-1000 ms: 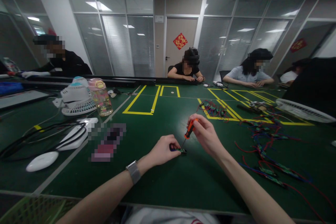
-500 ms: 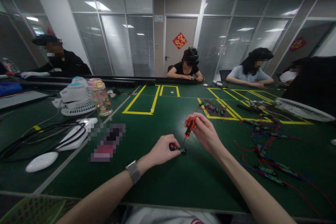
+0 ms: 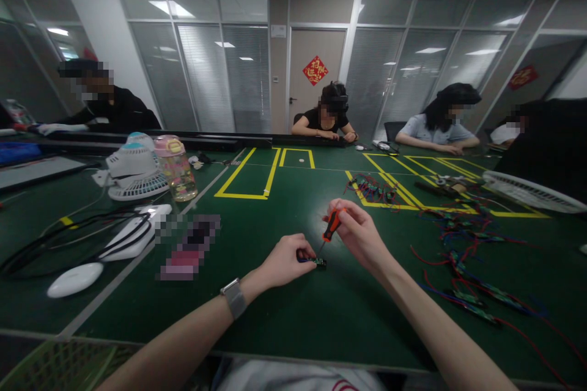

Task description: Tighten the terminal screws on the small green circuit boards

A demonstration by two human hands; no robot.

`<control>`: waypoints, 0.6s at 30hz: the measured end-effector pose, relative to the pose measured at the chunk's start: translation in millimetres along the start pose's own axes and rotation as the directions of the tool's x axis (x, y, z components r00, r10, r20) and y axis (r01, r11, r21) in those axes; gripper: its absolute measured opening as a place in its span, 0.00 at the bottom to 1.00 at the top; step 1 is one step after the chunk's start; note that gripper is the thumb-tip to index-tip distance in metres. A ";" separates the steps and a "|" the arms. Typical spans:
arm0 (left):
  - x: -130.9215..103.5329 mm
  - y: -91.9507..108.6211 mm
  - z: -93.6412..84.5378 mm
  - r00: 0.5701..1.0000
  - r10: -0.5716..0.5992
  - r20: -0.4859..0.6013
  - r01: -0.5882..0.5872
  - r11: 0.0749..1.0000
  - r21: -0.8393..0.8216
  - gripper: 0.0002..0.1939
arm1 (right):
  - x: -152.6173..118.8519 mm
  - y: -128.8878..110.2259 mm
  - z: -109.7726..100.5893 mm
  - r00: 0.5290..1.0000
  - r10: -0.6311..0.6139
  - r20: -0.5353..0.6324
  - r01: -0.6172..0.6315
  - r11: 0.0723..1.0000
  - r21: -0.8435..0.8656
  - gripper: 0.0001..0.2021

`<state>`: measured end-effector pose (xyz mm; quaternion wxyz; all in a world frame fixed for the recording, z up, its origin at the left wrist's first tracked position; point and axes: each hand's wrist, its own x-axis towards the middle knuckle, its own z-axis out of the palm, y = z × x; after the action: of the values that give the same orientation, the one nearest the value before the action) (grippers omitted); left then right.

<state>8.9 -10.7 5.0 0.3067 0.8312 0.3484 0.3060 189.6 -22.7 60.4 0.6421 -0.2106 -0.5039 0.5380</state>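
My left hand [image 3: 292, 256], below a wrist watch strap, pinches a small green circuit board [image 3: 320, 263] with dark wires, low over the green table. Part of the board is hidden behind the fingers. In my right hand [image 3: 360, 226] is an orange-and-black screwdriver [image 3: 332, 226], tilted with its thin shaft pointing down to the left. Its tip meets or hovers just over the board; I cannot tell which. To the right lie several similar circuit boards [image 3: 468, 299] with red and blue wires.
A bundle of wired boards [image 3: 373, 189] lies farther back beside yellow tape. On the left are a white fan [image 3: 137, 171], a drink bottle [image 3: 177, 171], black cables [image 3: 110, 238] and a white mouse [image 3: 76, 280]. Several people sit around the table. A green basket [image 3: 59, 366] is at lower left.
The screwdriver's handle has shifted very slightly and looks turned a little in my right hand. My left hand and the circuit board stay in place.
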 end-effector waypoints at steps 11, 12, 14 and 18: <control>0.4 0.0 0.6 1.000 -0.010 -0.005 0.010 1.000 -0.002 0.03 | 0.2 -1.1 -2.9 0.997 0.071 0.021 -0.072 0.997 0.023 0.09; 0.4 -0.2 0.6 1.000 -0.011 -0.003 0.011 1.000 -0.003 0.03 | -0.2 -1.1 -3.0 0.996 0.084 0.026 -0.085 0.996 0.025 0.10; 0.3 -0.8 0.6 1.000 -0.010 -0.002 0.010 1.000 -0.002 0.03 | -0.7 -1.3 -2.4 0.994 0.103 0.039 -0.105 0.994 0.043 0.12; -0.4 -2.2 0.7 1.000 -0.009 0.001 0.009 1.000 -0.001 0.03 | -1.3 -2.2 0.4 0.994 0.093 0.057 -0.097 0.993 0.074 0.10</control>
<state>8.4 -9.9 2.8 0.3088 0.8295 0.3520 0.3043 190.4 -24.8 61.8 0.6098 -0.1950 -0.4893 0.5923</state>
